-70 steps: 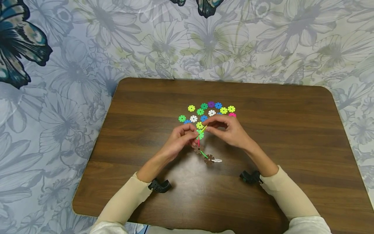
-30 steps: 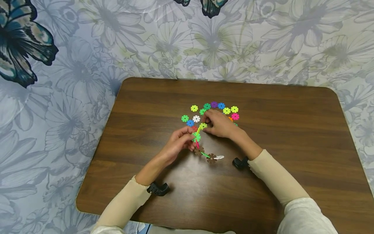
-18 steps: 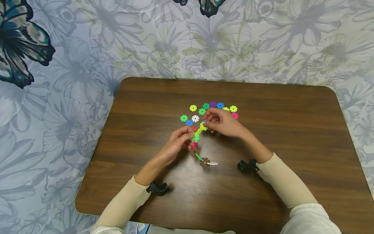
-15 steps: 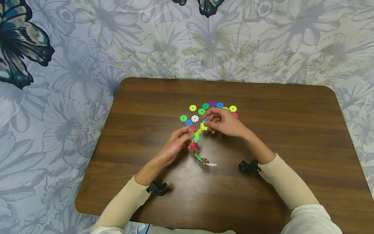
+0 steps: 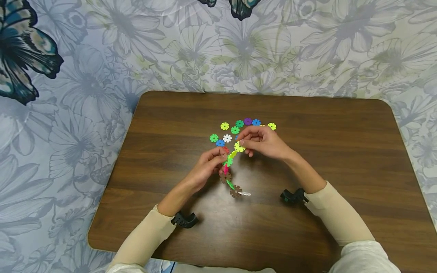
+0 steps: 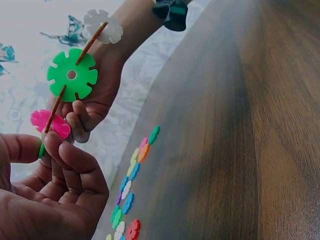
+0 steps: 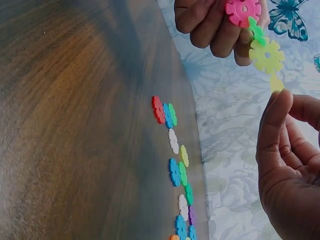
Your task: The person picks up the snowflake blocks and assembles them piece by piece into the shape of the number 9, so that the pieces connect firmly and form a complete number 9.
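Note:
Slotted plastic flower discs are joined edge to edge in a chain between my hands. In the head view my left hand (image 5: 207, 165) pinches a green disc (image 5: 229, 162) in its middle. My right hand (image 5: 264, 143) holds the yellow disc (image 5: 239, 147) at the upper end between thumb and fingers; another yellow disc (image 7: 267, 55) links it to the green one. Below the left fingers hang a pink disc (image 6: 50, 123), a brown disc (image 5: 225, 177), a green one (image 6: 82, 75), a second brown disc (image 5: 236, 191) and a white disc (image 6: 102, 27) at the tail.
Loose discs lie beyond the hands on the brown table (image 5: 324, 151), including a purple disc (image 5: 247, 121), a white one (image 5: 227, 138) and a red one (image 7: 158, 110). The right hand covers some in the head view. A floral wall covering (image 5: 191, 57) rises behind.
The right hand drew back from the loose discs, and a further yellow disc is now at the chain's upper end in its fingers. The brown and white tail swung down and left.

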Motion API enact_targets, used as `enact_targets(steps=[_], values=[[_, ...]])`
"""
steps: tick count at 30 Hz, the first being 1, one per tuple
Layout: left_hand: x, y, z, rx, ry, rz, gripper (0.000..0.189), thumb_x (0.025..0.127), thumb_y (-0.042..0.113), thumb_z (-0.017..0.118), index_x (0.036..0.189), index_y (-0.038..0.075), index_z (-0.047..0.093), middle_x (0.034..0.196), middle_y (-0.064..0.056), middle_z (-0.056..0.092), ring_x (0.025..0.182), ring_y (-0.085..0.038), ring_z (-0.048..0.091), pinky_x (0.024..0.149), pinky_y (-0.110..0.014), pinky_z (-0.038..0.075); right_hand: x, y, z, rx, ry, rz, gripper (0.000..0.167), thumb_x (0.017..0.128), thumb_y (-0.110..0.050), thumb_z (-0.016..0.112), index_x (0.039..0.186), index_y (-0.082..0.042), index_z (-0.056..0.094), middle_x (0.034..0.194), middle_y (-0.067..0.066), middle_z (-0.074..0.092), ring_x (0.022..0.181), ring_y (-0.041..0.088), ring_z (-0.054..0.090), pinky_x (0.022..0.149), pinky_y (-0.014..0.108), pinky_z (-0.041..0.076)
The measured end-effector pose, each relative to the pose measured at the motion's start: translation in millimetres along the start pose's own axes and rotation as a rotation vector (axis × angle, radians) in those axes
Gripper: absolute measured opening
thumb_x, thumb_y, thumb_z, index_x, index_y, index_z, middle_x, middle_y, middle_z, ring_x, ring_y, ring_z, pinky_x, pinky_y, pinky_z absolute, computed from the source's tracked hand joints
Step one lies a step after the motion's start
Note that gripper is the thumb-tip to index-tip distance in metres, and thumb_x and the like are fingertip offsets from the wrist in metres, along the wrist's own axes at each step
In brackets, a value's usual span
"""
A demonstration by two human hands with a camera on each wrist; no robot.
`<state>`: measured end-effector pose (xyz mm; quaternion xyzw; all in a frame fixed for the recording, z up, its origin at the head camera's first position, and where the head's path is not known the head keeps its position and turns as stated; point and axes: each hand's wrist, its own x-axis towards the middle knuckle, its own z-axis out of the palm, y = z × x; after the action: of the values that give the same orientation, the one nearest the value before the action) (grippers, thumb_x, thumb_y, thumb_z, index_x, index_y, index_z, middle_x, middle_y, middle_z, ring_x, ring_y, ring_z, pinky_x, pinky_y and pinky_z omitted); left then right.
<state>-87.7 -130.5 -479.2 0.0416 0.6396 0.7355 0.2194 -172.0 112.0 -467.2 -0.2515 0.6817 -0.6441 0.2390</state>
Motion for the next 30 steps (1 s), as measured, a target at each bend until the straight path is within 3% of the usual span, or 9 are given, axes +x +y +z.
enact_targets(steps=[10,20,30], values=[[0.6,0.1,0.4,0.004,0.015,0.003,0.012,0.103,0.015,0.053,0.094,0.007,0.055,0.078,0.000,0.050,0.065,-0.011,0.050,0.060,-0.023,0.044,-1.9,-0.5,1.3,0.004,-0.009,0.003,0.016,0.096,-0.012,0.070,0.107,-0.001,0.067,0.089,0.027,0.064,0.063,0.025,0.064,0.061,0.033,0.059],[1.0,-0.8,1.3,-0.005,0.018,0.000,0.011,0.102,0.015,0.054,0.094,0.008,0.056,0.075,0.003,0.052,0.064,-0.011,0.050,0.060,-0.023,0.044,-6.1,2.3,-0.2,0.002,-0.001,-0.002,0.014,0.096,-0.008,0.068,0.109,-0.004,0.067,0.091,0.035,0.061,0.062,0.028,0.062,0.061,0.040,0.058],[1.8,-2.4,0.9,-0.007,0.012,0.012,0.012,0.102,0.015,0.054,0.094,0.006,0.055,0.074,0.001,0.053,0.063,-0.011,0.051,0.060,-0.023,0.045,-6.7,2.9,6.0,0.010,-0.001,-0.022,0.014,0.095,-0.009,0.070,0.106,-0.001,0.067,0.086,0.021,0.065,0.061,0.026,0.063,0.059,0.033,0.059]])
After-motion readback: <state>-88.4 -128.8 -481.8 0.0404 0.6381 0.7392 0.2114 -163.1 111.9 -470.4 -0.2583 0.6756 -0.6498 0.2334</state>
